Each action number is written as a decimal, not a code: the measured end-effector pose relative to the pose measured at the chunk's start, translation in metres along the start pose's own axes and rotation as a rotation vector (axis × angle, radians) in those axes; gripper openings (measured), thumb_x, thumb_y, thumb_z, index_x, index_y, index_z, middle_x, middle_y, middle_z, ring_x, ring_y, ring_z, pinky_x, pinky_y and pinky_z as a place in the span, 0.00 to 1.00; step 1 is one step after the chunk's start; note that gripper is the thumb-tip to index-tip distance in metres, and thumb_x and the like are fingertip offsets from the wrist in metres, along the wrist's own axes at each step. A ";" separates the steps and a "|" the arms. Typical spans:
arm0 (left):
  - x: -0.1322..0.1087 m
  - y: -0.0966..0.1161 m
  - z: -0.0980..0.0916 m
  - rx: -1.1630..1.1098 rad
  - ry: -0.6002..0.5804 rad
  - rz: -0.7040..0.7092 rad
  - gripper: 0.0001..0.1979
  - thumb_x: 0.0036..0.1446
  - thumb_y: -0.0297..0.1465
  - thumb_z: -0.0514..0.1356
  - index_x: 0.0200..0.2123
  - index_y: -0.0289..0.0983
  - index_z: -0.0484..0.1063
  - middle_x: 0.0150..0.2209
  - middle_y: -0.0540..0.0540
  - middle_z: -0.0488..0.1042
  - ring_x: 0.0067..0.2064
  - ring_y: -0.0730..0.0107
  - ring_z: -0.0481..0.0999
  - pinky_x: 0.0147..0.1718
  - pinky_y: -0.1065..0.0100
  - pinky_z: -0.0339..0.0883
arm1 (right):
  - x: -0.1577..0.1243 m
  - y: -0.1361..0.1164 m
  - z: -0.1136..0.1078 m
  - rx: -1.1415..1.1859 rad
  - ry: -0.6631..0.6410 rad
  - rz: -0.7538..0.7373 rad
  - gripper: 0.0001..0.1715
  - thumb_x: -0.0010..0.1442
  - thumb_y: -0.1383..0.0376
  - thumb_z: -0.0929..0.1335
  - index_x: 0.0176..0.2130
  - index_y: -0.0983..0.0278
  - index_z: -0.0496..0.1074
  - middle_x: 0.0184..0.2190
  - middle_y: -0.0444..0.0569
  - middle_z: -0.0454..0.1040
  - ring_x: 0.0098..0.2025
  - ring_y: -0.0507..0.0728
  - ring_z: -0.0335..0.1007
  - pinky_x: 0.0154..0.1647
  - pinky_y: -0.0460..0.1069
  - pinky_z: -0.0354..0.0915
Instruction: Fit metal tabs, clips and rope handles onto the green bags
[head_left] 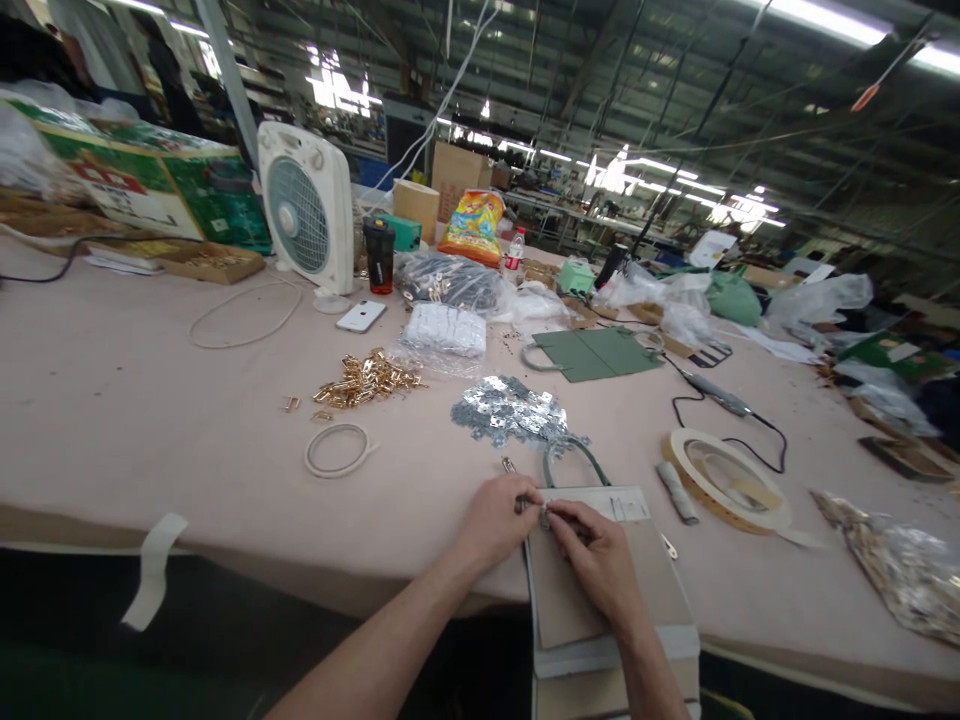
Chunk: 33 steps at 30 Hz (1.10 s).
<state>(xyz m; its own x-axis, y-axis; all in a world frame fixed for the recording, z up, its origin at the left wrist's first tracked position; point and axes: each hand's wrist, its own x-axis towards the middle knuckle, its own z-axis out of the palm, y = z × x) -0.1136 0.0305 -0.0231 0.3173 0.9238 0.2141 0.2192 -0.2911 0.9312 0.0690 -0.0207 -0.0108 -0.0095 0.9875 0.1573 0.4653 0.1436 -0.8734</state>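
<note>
A beige bag panel with pale edges [566,605] hangs over the table's front edge, a green handle [600,468] at its far end. At its upper left corner my left hand [499,520] is closed in a pinch; what it holds is mostly hidden by the fingers. My right hand [596,555] lies over the panel, its thumb and forefinger pinching a small metal piece [545,518] right beside the left fingertips. Just beyond the left hand is a small metal fitting [509,465]. A heap of silvery metal plates [510,410] lies past the handle.
Gold-coloured fittings [367,380] and a narrow tape roll [337,450] lie to the left. On the right are a wide tape roll [724,480], a corded tool [716,394] and a green panel [598,352]. A fan [304,205] and phone [361,316] stand farther back.
</note>
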 end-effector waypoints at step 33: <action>-0.006 0.002 0.004 0.176 0.052 0.003 0.14 0.54 0.23 0.59 0.43 0.40 0.77 0.44 0.46 0.81 0.46 0.61 0.78 0.48 0.62 0.74 | 0.005 0.001 0.013 -0.249 0.048 -0.135 0.11 0.70 0.59 0.67 0.44 0.58 0.79 0.40 0.51 0.77 0.41 0.61 0.74 0.42 0.53 0.69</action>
<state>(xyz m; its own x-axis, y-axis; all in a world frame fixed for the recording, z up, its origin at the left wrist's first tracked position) -0.1111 0.0232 -0.0241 0.2713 0.9332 0.2357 0.3777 -0.3284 0.8657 0.0579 -0.0152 -0.0167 -0.0466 0.9555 0.2912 0.6662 0.2469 -0.7037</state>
